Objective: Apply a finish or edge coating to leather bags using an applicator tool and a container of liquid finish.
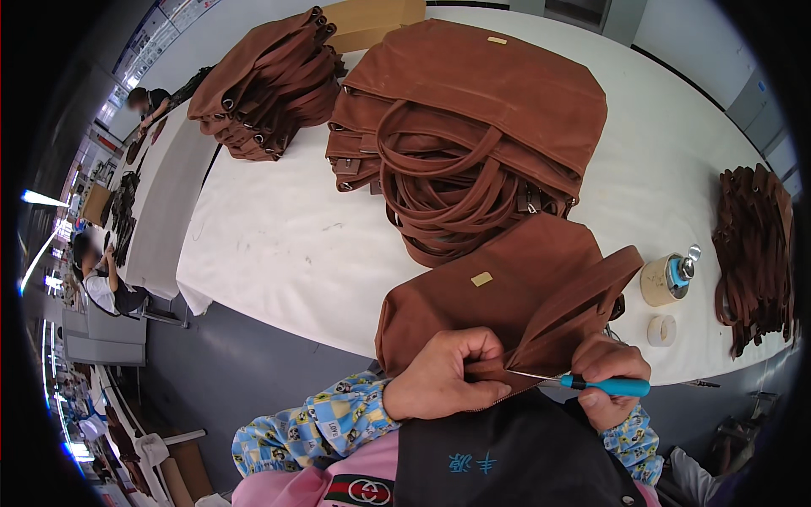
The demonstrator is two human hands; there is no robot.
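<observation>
In the head view, a brown bag (431, 308) lies at the desk's (270, 228) near edge, around five o'clock. The left hand (448, 376) pinches its zippered edge; the right hand (606, 372) grips a blue-handled tool (621, 386), its thin shaft pointing to nine o'clock at that edge. From the bag, piled bags (481, 76) sit at twelve, a tin (661, 283) at three.
</observation>
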